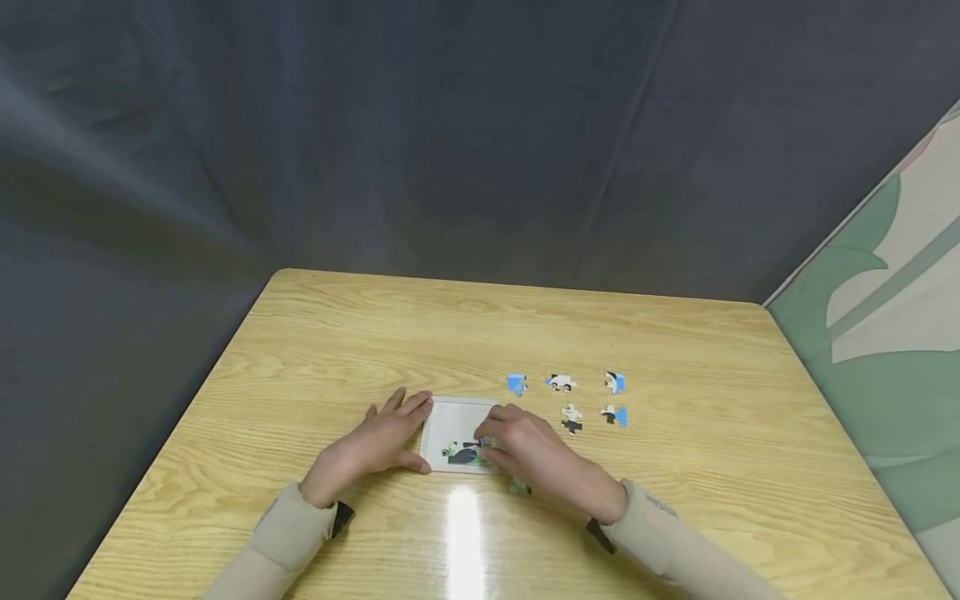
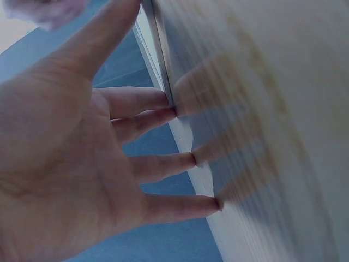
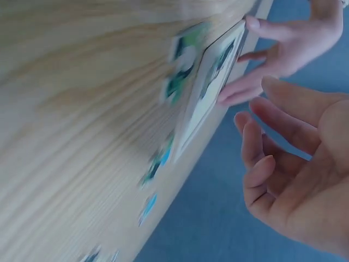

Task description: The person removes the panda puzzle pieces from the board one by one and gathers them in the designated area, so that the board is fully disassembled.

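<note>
A shallow white puzzle tray (image 1: 450, 417) lies on the table, with joined jigsaw pieces (image 1: 462, 454) showing black, white and green along its near side. My left hand (image 1: 375, 437) lies along the tray's left side, thumb at the near corner and forefinger at the far one. Its fingers are spread, their tips on the table in the left wrist view. My right hand (image 1: 528, 450) hovers over the tray's right side and hides part of it. In the right wrist view its fingers are loosely bent, thumb and forefinger apart, and nothing shows between them.
Right of the tray lie several loose jigsaw pieces, among them a blue one (image 1: 517, 383), a white one (image 1: 561, 382) and a black-and-white one (image 1: 572, 418). A greenish piece (image 1: 519, 486) is partly under my right hand. Dark cloth (image 1: 480, 150) hangs behind the wooden table (image 1: 360, 325).
</note>
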### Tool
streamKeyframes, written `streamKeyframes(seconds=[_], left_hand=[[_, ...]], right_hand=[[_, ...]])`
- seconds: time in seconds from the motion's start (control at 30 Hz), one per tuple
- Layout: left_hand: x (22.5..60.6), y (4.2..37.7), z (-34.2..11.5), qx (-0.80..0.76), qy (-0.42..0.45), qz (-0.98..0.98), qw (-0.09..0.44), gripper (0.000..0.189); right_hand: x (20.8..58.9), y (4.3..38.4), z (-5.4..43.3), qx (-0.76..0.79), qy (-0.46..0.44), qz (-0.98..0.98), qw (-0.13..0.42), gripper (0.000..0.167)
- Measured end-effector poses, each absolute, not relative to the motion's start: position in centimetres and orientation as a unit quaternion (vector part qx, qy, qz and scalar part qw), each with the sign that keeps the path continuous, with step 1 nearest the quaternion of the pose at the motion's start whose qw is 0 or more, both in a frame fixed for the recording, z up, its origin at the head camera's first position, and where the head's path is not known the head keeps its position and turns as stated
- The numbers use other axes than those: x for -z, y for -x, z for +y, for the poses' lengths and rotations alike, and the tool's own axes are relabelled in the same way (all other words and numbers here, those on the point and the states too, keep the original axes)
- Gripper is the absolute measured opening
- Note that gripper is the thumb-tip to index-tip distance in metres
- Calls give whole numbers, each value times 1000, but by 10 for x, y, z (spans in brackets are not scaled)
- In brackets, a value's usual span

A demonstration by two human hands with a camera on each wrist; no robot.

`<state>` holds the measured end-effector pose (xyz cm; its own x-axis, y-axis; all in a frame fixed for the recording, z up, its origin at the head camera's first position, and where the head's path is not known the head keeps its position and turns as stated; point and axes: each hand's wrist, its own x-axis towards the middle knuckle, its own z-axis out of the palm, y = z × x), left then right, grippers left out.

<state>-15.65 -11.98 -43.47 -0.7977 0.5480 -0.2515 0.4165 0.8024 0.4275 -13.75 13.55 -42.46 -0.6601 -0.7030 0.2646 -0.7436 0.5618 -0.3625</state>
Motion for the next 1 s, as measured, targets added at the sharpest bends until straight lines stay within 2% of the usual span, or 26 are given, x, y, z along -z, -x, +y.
streamKeyframes(seconds=[0.2,0.4,0.5,0.67,0.8,1.0], left_hand=[[434,156,-117,-175,-263,930,185,93],[434,158,-117,-169,-260,932,186,94],[435,159,-117,-170,-258,932,187,94],[434,158,-116,-170,-257,932,192,94],[433,158,-116,-167,-255,933,191,93],[433,158,-117,-166,-255,933,191,93]], right_hand=[[429,140,111,-176,-410,-895,10,26],[436,138,100,-117,-384,-916,7,21],[436,139,98,-132,-378,-917,-6,22],[435,141,99,-178,-364,-913,-47,33],[435,141,99,-176,-366,-913,-35,34],[435,141,98,-160,-385,-909,-3,27]])
